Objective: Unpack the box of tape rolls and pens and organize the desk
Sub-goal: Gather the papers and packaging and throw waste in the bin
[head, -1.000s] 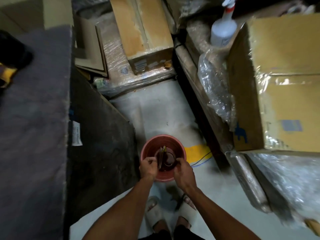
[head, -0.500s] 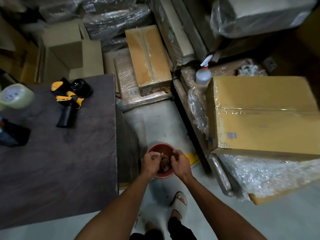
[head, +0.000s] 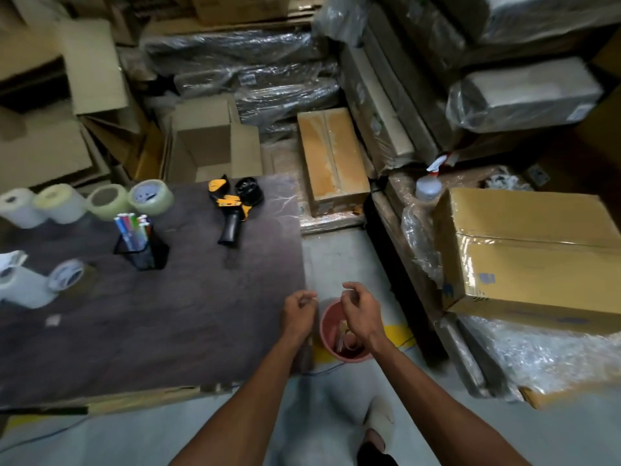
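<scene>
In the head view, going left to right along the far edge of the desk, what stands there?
White roll → pale yellow roll → greenish tape roll → clear tape roll → yellow-and-black tape dispenser.

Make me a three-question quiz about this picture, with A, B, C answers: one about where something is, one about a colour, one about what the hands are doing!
1. Where is the bucket?
A. On the floor beside the desk
B. On the desk
C. On a box

2. What colour is the tape gun?
A. Blue and white
B. Black and yellow
C. All red

3. What are the hands doing?
A. Lying flat on the desk
B. Gripping the bucket rim
C. Curled above the bucket

Answers:
1. A, it stands at the corner of the desk.
2. B, yellow parts on black.
3. C, left hand and right hand hover with bent fingers.
</scene>
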### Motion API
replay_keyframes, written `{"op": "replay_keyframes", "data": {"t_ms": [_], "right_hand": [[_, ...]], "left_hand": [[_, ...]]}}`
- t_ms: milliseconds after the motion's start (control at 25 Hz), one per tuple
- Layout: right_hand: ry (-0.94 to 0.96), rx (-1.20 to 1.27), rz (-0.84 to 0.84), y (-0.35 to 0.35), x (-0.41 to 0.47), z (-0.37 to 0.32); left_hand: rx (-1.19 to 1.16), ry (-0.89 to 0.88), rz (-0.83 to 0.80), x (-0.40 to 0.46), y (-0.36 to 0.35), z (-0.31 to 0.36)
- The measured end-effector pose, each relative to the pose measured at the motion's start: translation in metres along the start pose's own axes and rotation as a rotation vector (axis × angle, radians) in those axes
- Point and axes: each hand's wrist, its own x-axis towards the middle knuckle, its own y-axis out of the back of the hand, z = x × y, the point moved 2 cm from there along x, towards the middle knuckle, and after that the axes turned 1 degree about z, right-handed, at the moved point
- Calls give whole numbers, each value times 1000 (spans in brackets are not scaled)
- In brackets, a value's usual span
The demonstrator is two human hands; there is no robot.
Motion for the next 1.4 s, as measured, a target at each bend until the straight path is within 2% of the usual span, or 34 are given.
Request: {"op": "replay_keyframes", "data": {"t_ms": [160, 520, 840, 1200, 1400], "right_hand": [[90, 31, -3, -66, -45, -49], [152, 41, -210, -234, -134, -106], [196, 56, -346, -339, -135, -156], [196, -3, -452, -467, -83, -222], [256, -116, -467, -505, -59, -249]], "left_hand": [[-31, -33, 90, -10, 97, -24], [-138, 47, 302, -42, 299, -101], [-240, 106, 397, -27, 386, -119], [-293, 165, 546, 67, 489, -158], [-383, 155, 670, 90, 536, -110]]}}
